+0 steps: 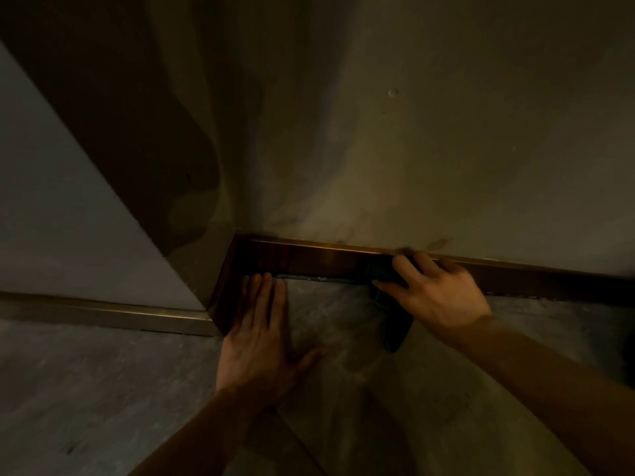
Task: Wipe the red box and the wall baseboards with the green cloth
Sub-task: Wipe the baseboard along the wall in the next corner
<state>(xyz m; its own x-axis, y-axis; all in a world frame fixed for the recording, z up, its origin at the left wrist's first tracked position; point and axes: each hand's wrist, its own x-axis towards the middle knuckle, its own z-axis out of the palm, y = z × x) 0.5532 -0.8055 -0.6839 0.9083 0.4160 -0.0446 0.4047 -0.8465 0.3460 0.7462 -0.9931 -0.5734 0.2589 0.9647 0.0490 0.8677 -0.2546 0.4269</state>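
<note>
Head view: green cloth (385, 286) against baseboard (309, 261)

The left hand (256, 338) lies flat, palm down, its 4 fingers together and pointing forward, the thumb spread out to the right. The right hand (436, 290) reaches in from the lower right on a bare forearm, back of the hand up, fingers (407, 269) curled and pressing forward.

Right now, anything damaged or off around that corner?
Dark smudges stain the beige wall just above the brown wooden baseboard near the corner, and a small round dent marks the wall higher up. The right hand presses the dark green cloth on the baseboard; the left hand lies flat on the grey floor.
</note>
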